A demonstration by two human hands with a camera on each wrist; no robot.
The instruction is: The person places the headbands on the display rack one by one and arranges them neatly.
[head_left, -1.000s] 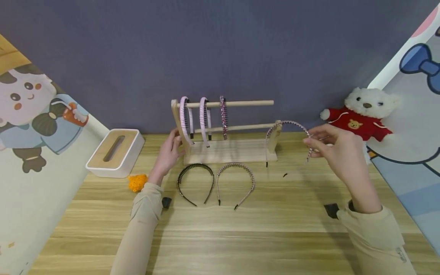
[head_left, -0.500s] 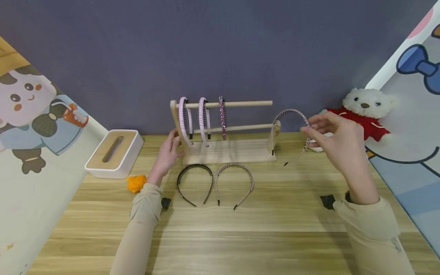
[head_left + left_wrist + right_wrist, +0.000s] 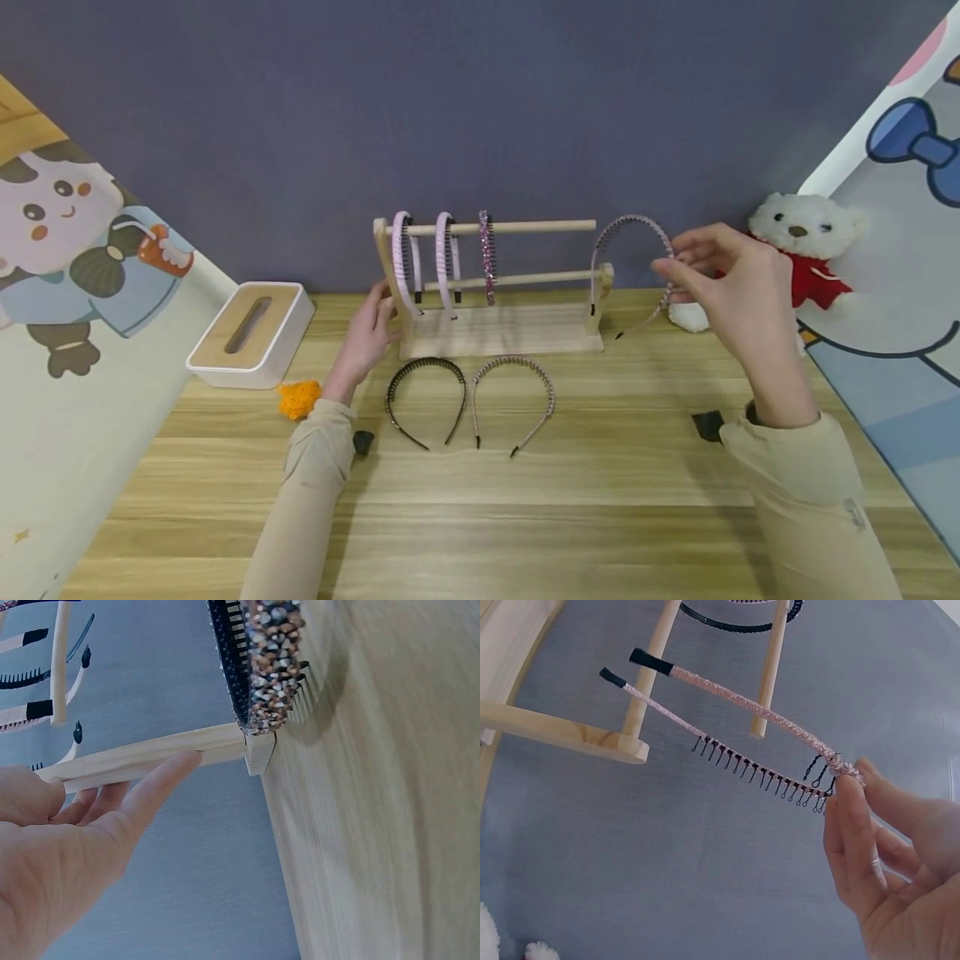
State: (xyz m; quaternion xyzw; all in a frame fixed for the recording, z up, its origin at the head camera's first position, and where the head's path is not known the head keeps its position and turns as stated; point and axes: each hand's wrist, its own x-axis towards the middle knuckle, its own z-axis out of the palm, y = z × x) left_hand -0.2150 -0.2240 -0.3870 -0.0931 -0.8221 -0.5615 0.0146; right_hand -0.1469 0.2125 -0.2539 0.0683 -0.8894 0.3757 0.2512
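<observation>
My right hand (image 3: pixel 738 283) pinches a thin pink headband (image 3: pixel 630 219) between thumb and fingers, just past the free right end of the rack's upper bar. Black comb teeth and dark end tips show on that headband (image 3: pixel 757 712) in the right wrist view. With my left hand (image 3: pixel 367 329) I hold the left upright (image 3: pixel 150 754) of the wooden headband rack (image 3: pixel 498 329). On its upper bar (image 3: pixel 543 226) hang two pale pink headbands (image 3: pixel 400 258) and one glittery pink headband (image 3: pixel 489 258).
A black headband (image 3: pixel 427 362) and a pinkish headband (image 3: pixel 517 360) lie on the table in front of the rack. A tissue box (image 3: pixel 206 333) and an orange scrunchy item (image 3: pixel 299 400) sit at left. A white teddy bear (image 3: pixel 802 223) in red sits at right.
My right hand has risen slightly and turned the pink headband, so its arch stands higher beside the upper bar's free end. My left hand stays on the upright.
</observation>
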